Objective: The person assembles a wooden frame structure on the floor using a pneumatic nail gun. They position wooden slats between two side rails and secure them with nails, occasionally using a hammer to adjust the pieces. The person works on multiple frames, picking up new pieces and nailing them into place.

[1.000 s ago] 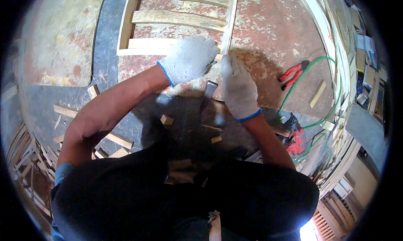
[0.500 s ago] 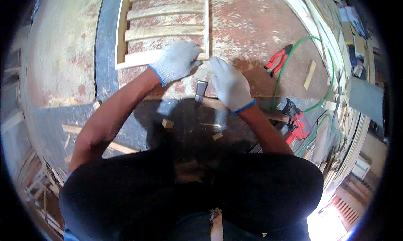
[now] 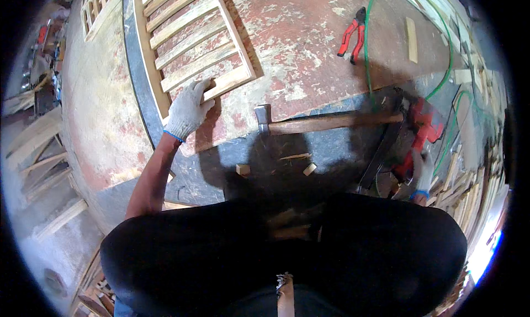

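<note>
My left hand (image 3: 189,110), in a white knit glove with a blue cuff, grips the near corner of a slatted wooden frame (image 3: 232,81). Its fingers and thumb lie on either side of the end rail. The frame rests at a slant on the worn reddish board. At the lower right, my gloved right hand (image 3: 424,171) is beside the handle of a red nail gun (image 3: 425,128). Blur and shadow hide whether its fingers wrap round the tool. Between the hands lies a hammer (image 3: 331,123) with a metal head and wooden handle.
Red-handled pliers (image 3: 351,36) and a thin wood strip (image 3: 411,40) lie at the far right. A green hose (image 3: 450,52) curves round them. Small wood offcuts (image 3: 243,169) sit near my legs. Another slatted frame (image 3: 99,11) stands far left, and wood strips (image 3: 469,206) are piled right.
My right hand has left the frame's corner and moved right and back to the nail gun. My left hand has shifted to the frame's left corner. The frame now appears turned at a slant.
</note>
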The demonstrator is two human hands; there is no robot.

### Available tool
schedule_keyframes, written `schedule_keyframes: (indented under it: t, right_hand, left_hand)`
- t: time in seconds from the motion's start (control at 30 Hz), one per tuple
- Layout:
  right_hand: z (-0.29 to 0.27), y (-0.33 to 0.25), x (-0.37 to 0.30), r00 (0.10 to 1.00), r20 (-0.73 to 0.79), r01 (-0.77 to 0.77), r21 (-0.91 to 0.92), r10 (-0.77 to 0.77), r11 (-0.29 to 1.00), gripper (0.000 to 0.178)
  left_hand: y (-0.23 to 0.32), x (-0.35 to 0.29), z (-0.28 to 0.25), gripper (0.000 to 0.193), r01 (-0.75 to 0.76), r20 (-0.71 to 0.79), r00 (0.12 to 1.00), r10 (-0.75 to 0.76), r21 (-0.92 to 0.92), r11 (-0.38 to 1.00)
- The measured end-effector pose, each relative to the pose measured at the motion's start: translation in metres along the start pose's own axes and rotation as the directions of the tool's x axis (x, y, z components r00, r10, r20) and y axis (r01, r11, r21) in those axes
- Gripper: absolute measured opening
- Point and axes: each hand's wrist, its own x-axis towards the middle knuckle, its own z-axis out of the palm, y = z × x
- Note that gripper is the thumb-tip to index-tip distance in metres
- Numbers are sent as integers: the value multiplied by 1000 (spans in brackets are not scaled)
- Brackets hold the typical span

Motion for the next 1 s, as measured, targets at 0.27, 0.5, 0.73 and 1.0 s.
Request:
schedule_keyframes:
  t: [0.27, 0.5, 0.73, 1.0]
  right_hand:
    - [7, 4, 35, 969, 247, -208, 768, 20, 606, 37]
    - [-65, 22, 31, 997, 67, -59, 500, 29, 864, 34]
    - [-62, 12, 23, 999, -31, 38, 558, -24, 829, 29]
    - [57, -151, 20, 353, 749, -695, 611, -561, 379, 22]
  left_hand:
    - [-7, 1, 7, 39, 14, 8, 1000, -15, 54, 998]
    - [-7, -3, 5, 35, 58, 42, 997, -61, 75, 996]
    - [3, 5, 5, 35, 62, 62, 996, -68, 91, 994]
    - [-2, 4, 1, 32, -2, 58, 998, -1, 55, 998]
